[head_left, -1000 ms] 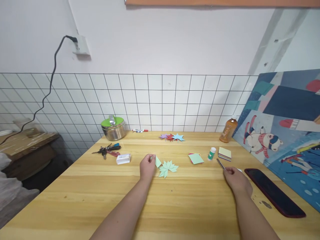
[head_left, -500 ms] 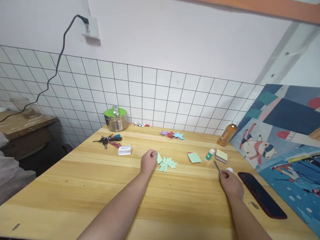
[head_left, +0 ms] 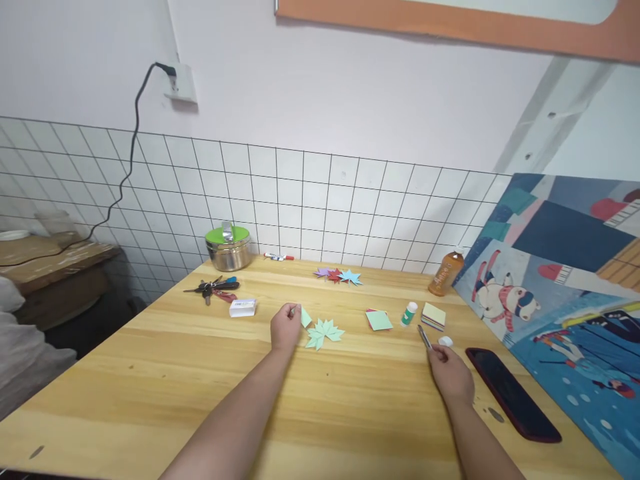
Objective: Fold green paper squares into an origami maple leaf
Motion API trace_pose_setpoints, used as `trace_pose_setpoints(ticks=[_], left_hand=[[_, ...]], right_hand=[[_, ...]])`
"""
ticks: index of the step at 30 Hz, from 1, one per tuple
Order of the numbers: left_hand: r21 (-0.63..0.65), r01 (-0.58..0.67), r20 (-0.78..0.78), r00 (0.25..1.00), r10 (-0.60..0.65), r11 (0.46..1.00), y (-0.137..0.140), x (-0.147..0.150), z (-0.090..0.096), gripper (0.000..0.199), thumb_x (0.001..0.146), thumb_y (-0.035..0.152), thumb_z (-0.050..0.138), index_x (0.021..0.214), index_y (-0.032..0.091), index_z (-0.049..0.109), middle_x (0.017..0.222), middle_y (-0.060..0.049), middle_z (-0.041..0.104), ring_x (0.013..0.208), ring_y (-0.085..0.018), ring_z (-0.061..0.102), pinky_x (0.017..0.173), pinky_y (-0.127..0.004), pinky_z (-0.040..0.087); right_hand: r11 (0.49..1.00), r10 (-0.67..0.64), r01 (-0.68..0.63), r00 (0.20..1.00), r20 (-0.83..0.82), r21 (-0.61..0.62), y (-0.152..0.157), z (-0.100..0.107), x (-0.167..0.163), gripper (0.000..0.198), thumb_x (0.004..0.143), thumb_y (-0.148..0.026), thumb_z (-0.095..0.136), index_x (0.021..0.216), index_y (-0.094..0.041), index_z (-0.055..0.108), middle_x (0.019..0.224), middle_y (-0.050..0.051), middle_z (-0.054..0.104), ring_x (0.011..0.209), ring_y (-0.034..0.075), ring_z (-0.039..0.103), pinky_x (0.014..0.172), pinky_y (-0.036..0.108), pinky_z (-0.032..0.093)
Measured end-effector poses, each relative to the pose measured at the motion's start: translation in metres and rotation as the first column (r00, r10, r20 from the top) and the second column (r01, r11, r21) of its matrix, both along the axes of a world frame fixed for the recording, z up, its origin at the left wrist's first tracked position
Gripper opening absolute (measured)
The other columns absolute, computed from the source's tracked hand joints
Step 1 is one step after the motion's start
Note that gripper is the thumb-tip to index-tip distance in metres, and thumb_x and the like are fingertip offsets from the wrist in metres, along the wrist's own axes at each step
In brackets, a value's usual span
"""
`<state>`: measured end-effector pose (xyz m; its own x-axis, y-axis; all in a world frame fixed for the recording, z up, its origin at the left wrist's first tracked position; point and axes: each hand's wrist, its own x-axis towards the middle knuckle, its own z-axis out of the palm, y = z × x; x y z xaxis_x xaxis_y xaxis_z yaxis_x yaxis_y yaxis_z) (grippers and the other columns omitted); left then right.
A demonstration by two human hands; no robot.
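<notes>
My left hand [head_left: 287,325] is closed in a pinch on a folded light green paper piece [head_left: 305,317]. Just right of it, a pointed, leaf-like shape of folded green paper [head_left: 325,333] lies flat on the wooden table [head_left: 320,413]. My right hand [head_left: 451,375] has its fingers closed around a slim grey pen-like tool [head_left: 425,337], whose tip points away from me. A small white cap [head_left: 445,341] lies just beyond those fingers. Farther off stands a green and white glue stick [head_left: 409,314], between green and pink paper squares [head_left: 379,320] and a stack of paper squares [head_left: 433,316].
Purple, red and blue folded paper shapes [head_left: 338,275] lie at the back. On the left are a steel pot [head_left: 229,255], a marker [head_left: 279,257], keys [head_left: 215,287] and a white box [head_left: 243,307]. A bottle [head_left: 447,271] and a phone [head_left: 512,393] are on the right.
The view has shifted, moving the scene left and slightly down. My right hand has drawn back a little, and more of the white cap shows. Both hands keep their holds.
</notes>
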<state>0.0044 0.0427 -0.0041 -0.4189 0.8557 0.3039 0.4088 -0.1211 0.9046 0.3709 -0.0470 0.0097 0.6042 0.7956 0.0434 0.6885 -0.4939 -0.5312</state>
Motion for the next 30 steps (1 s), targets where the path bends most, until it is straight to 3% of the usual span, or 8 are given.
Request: trace_pose_setpoints(ticks=[5,10,17,19,24,30], left_hand=[[-0.024,-0.001,0.009,1.0,0.001,1.0,-0.002,0.003,0.002,0.024,0.073,0.041,0.052,0.065,0.02,0.062,0.049,0.004,0.046,0.05,-0.014,0.045,0.051,-0.023,0.033],[-0.028,0.035,0.068,0.997,-0.033,0.999,-0.012,-0.001,0.002,0.026,0.072,0.042,0.053,0.067,0.019,0.062,0.053,0.003,0.051,0.053,-0.014,0.047,0.053,-0.023,0.035],[-0.062,0.133,0.195,0.974,-0.118,0.989,-0.03,-0.015,0.004,0.034,0.077,0.049,0.05,0.079,0.017,0.06,0.071,-0.003,0.063,0.067,-0.018,0.058,0.063,-0.026,0.046],[-0.109,0.134,0.289,0.952,-0.098,0.985,-0.034,-0.014,0.004,0.033,0.075,0.05,0.054,0.078,0.018,0.06,0.068,-0.001,0.062,0.067,-0.018,0.058,0.063,-0.026,0.046],[-0.146,0.117,0.299,0.952,-0.069,0.982,-0.041,-0.003,0.012,0.03,0.073,0.049,0.058,0.074,0.019,0.06,0.066,0.0,0.06,0.066,-0.018,0.056,0.062,-0.025,0.045],[-0.113,0.165,0.366,0.924,-0.113,0.98,-0.036,0.001,0.013,0.028,0.074,0.046,0.058,0.073,0.019,0.059,0.067,0.001,0.059,0.067,-0.017,0.054,0.064,-0.024,0.043]], right_hand=[[0.987,-0.053,0.067,0.994,-0.097,0.143,-0.002,-0.007,0.009,0.047,0.078,-0.047,0.041,0.111,-0.02,0.061,0.1,0.008,0.066,0.09,0.027,0.06,0.075,0.033,0.043],[0.968,-0.089,0.128,0.979,-0.181,0.217,-0.007,-0.007,0.009,0.047,0.074,-0.046,0.046,0.108,-0.018,0.063,0.095,0.01,0.068,0.089,0.028,0.061,0.071,0.032,0.043],[0.976,-0.176,0.203,0.95,-0.257,0.084,-0.021,-0.001,0.004,0.043,0.072,-0.05,0.049,0.101,-0.023,0.064,0.091,0.006,0.069,0.086,0.028,0.061,0.066,0.032,0.043],[0.975,-0.191,0.213,0.948,-0.255,0.062,-0.023,0.002,0.0,0.043,0.073,-0.052,0.047,0.102,-0.025,0.063,0.089,0.004,0.069,0.084,0.027,0.061,0.064,0.031,0.043],[0.973,-0.225,0.229,0.95,-0.215,-0.009,-0.023,0.01,-0.008,0.042,0.073,-0.053,0.045,0.101,-0.026,0.062,0.087,0.004,0.068,0.084,0.027,0.061,0.06,0.03,0.043],[0.969,-0.226,0.243,0.949,-0.221,0.05,-0.023,0.0,0.0,0.04,0.074,-0.052,0.047,0.101,-0.026,0.061,0.086,0.004,0.068,0.079,0.026,0.062,0.062,0.031,0.043]])
